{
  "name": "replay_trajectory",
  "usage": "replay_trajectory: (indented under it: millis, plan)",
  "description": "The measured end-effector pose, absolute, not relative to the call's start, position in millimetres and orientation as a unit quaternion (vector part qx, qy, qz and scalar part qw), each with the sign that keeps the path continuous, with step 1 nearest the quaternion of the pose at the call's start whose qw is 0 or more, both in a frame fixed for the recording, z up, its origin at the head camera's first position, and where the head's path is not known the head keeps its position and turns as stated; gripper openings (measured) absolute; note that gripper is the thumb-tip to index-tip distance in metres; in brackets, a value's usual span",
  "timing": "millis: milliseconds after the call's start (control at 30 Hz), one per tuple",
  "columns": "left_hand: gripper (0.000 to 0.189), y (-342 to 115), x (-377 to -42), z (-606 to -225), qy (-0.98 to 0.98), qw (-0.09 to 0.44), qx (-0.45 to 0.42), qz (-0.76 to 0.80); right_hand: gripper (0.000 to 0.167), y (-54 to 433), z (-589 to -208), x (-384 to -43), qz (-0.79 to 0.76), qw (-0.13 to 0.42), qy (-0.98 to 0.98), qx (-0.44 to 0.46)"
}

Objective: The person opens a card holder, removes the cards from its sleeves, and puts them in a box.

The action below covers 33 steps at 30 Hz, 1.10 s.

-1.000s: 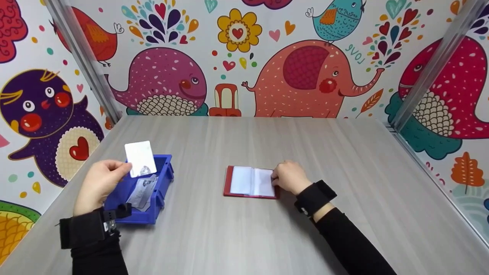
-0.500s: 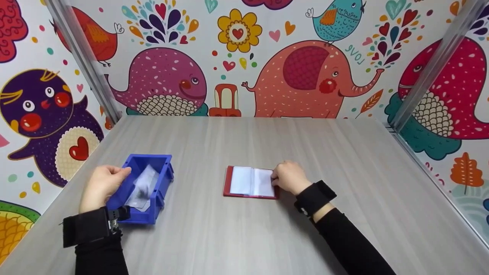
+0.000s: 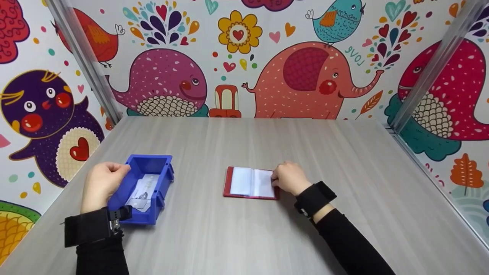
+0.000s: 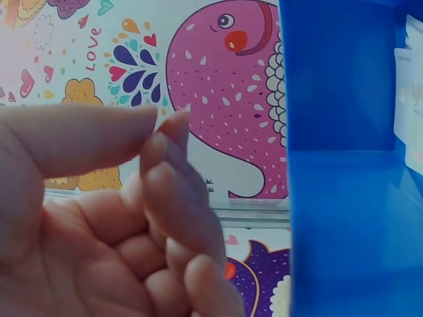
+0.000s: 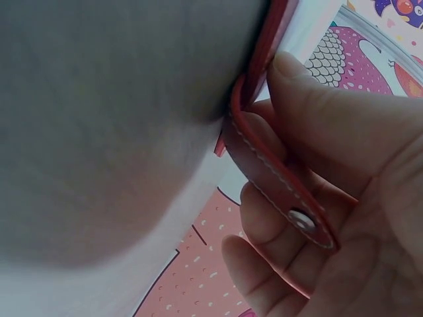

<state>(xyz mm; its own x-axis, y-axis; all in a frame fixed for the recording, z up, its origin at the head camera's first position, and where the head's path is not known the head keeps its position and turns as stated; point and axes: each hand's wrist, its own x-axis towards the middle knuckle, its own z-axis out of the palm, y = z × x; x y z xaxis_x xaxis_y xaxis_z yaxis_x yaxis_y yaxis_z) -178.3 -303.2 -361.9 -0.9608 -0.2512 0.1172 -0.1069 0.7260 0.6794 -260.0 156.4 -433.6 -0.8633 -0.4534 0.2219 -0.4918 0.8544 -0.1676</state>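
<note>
My left hand (image 3: 106, 185) hovers by the left rim of a blue plastic bin (image 3: 164, 183), with nothing in its fingers. The left wrist view shows its fingers (image 4: 175, 191) loosely bent and the thumb tip close to the index fingertip. Several pale cards (image 3: 147, 187) lie in the bin. On the table, a red card holder (image 3: 228, 183) lies spread, showing its clear sleeves (image 3: 241, 181). My right hand (image 3: 291, 177) grips the holder's right edge between thumb and fingers. In the right wrist view, its strap (image 5: 271, 165) with a metal snap hangs across the fingers.
The grey wood-grain table (image 3: 244, 236) stretches between the bin and the card holder and beyond them. Printed cartoon walls (image 3: 298, 76) with metal corner posts (image 3: 424, 65) enclose the back and sides.
My left hand has let go of a white card, which fell into the bin onto the other cards. My right hand has stayed on the card holder.
</note>
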Motion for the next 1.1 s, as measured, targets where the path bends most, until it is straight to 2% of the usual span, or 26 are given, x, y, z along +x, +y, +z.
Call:
replay_trajectory:
  millis: [500, 1100]
  plan:
    - [0.038, -280, -170, -346, -0.912, 0.139, 0.105, -0.37, 0.011, 158, -435, -261, 0.103, 0.101, -0.955, 0.259]
    - [0.024, -211, -159, -327, -0.907, 0.199, 0.02, -0.37, 0.013, 159, -436, -262, 0.098, 0.109, -0.951, 0.272]
